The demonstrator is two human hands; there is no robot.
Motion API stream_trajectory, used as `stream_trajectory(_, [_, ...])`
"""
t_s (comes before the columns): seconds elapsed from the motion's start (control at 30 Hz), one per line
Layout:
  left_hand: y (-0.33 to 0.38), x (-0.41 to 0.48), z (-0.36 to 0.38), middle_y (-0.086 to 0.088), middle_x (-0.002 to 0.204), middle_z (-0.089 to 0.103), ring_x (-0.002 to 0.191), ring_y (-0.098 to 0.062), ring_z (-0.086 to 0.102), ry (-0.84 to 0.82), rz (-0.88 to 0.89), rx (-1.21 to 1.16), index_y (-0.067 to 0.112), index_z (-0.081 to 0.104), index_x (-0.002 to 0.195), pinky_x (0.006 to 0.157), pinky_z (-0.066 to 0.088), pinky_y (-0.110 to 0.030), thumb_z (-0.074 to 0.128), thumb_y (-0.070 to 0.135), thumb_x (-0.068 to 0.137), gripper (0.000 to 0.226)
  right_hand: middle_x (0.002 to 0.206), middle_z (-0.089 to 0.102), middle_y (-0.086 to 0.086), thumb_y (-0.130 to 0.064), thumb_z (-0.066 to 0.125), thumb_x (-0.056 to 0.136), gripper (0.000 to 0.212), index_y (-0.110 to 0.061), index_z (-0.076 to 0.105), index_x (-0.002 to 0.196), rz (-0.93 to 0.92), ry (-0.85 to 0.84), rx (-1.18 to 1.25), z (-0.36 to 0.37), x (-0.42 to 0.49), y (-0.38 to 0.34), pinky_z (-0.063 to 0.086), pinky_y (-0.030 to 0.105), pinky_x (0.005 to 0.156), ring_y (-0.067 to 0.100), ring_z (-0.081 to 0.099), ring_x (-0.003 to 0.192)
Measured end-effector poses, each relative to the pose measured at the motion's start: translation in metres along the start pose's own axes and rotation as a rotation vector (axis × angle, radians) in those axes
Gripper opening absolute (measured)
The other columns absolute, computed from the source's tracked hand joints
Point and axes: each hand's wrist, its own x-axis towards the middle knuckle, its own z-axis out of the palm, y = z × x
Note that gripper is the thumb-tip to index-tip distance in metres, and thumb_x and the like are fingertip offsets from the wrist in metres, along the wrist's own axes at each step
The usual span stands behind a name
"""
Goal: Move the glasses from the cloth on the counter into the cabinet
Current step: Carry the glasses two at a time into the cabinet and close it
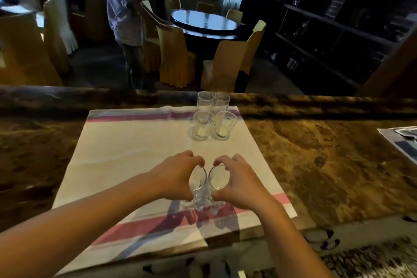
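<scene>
Two glasses sit side by side at the near end of the cloth (126,156), and the person has one in each bare hand. The left grip (178,178) is curled round the left glass (195,184), fingertips hooked over its far rim and thumb low on its near side. The right grip (239,181) holds the right glass (217,179) in the same way. The two glasses touch, or very nearly touch, between the hands. They are above the cloth's near red stripe, and it cannot be told whether their bases rest on the cloth or are just clear of it.

The cloth is pale with a red band at its near and far ends, and it lies flat on the brown marbled table (327,165). At its far end, right of the middle, four more glasses stand upright in a tight square. The two tall glasses (205,101) are at the back and the two short glasses (203,125) are just in front of them.

Beyond the table the room is dim. Another person (124,7) stands at the far left, reaching toward a round dining table (203,21) ringed by covered chairs (176,58). Dark shelving (338,25) fills the far right wall.
</scene>
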Motion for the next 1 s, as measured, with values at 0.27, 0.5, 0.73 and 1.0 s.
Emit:
stream_trajectory(0.27, [-0.003,-0.167,0.031,0.018,0.117,0.047,0.097,-0.006,0.054,0.121,0.129,-0.106,0.04,0.044,0.137,0.082,0.048,-0.023,0.066,0.073,0.057,0.089,0.109,0.044,-0.015,-0.045,0.075,0.052,0.07,-0.044,0.056,0.119,0.018,0.139,0.139,0.045,-0.142,-0.074,0.049,0.022,0.08,0.008,0.049,0.105])
stream_trajectory(0.5, [-0.004,-0.261,0.08,0.016,0.125,0.04,0.105,-0.008,0.05,-0.024,0.124,-0.12,0.04,0.036,0.144,0.086,0.046,-0.023,0.078,0.054,0.063,0.092,0.116,0.043,-0.008,-0.026,0.082,0.063,0.072,-0.037,0.055,0.128,0.077,-0.039,0.18,0.093,-0.235,-0.109,0.052,0.038,0.092,0.013,0.046,0.11])
stream_trajectory(0.73, [0.004,-0.286,0.11,0.016,0.127,0.043,0.111,-0.009,0.05,-0.04,0.141,-0.137,0.037,0.039,0.143,0.092,0.048,-0.026,0.077,0.05,0.07,0.084,0.114,0.043,-0.009,-0.028,0.085,0.064,0.073,-0.038,0.054,0.129,0.076,-0.13,0.173,0.12,-0.271,-0.104,0.051,0.038,0.093,0.016,0.044,0.113])
stream_trajectory(1.0, [0.023,-0.264,0.171,0.015,0.125,0.043,0.11,-0.009,0.05,-0.115,0.061,-0.179,0.035,0.038,0.143,0.09,0.052,-0.03,0.082,0.041,0.07,0.086,0.109,0.041,-0.014,-0.026,0.086,0.063,0.076,-0.037,0.054,0.13,0.074,-0.16,0.152,0.155,-0.274,-0.039,0.049,0.029,0.086,0.012,0.044,0.106])
